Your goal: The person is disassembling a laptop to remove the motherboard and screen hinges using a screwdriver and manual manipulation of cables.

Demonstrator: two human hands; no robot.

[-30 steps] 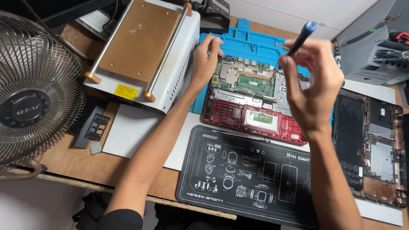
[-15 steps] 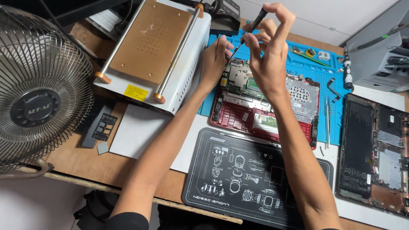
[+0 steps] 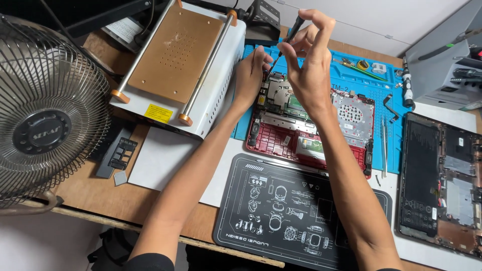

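Head view shows the right hand (image 3: pixel 309 65) pinching a black screwdriver (image 3: pixel 287 41) above the opened red laptop (image 3: pixel 311 133) on the blue mat (image 3: pixel 351 80). The left hand (image 3: pixel 251 75) rests half open on the laptop's edge, holding nothing. A white heating machine (image 3: pixel 175 65) stands just left; a fan (image 3: pixel 45 110) farther left.

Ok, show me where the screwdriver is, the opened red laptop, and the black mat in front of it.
screwdriver (image 3: pixel 295 27): head view, on its dark handle, pinched in the right hand (image 3: pixel 309 65).
red laptop (image 3: pixel 281 138): head view, on the red inner frame at lower left.
black mat (image 3: pixel 281 211): head view, on its printed middle.
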